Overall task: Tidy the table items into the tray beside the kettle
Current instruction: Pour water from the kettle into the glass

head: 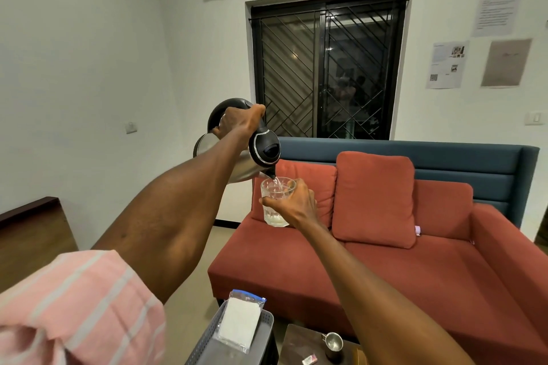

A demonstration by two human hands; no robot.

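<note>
My left hand (237, 123) grips the black handle of a steel kettle (249, 166), held up in the air and tilted with its spout down. Water runs from the spout into a clear glass (275, 201), which my right hand (296, 206) holds from the right side just below the spout. Far below, at the bottom edge, stands a grey perforated tray (207, 341) with a clear zip bag of white material (240, 323) lying across its rim. To the tray's right, a small dark table (296, 344) carries a steel mug (333, 344) and a small pink packet (310, 359).
A red sofa (415, 275) with a loose cushion (375, 198) fills the right side, backed by a blue panel. A dark barred window (326, 65) is behind it. A brown wooden piece of furniture (32, 234) stands at the left wall.
</note>
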